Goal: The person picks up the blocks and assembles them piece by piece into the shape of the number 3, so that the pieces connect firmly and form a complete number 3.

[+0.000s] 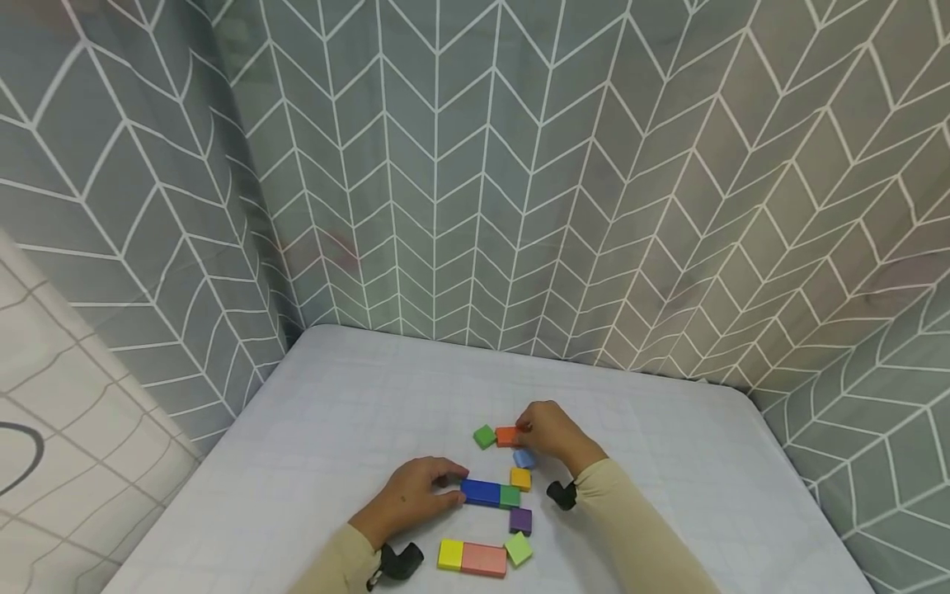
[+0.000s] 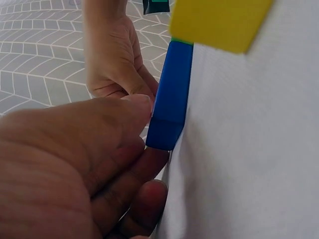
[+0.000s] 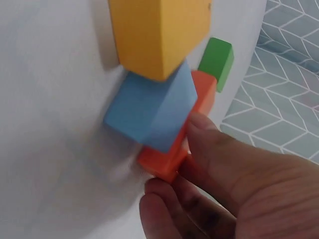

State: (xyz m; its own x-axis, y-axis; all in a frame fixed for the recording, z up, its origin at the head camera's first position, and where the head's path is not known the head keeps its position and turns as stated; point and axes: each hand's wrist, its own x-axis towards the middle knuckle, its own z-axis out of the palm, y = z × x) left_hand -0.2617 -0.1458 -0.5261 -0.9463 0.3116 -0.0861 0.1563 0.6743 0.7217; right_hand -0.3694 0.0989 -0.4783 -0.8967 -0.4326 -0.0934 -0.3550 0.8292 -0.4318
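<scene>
The right hand [image 1: 555,434] pinches the right end of an orange-red block [image 3: 158,162] between thumb and fingers. A light blue block [image 3: 149,107] stands close against it, partly covering it in the right wrist view. Left of the orange-red block lies a green block [image 1: 485,436]. My left hand [image 1: 416,493] holds the left end of a long dark blue block [image 2: 172,89], thumb on one side and fingertips at the other. A smaller green block [image 1: 510,496] adjoins its right end. Between these rows sits an orange-yellow block [image 1: 520,478].
Nearer the body lie a purple block [image 1: 521,520], a lime block [image 1: 519,549], a pink block [image 1: 484,559] and a yellow block [image 1: 450,553]. A white cloth [image 1: 356,412] covers the table. Patterned curtains [image 1: 475,165] hang behind and at the sides.
</scene>
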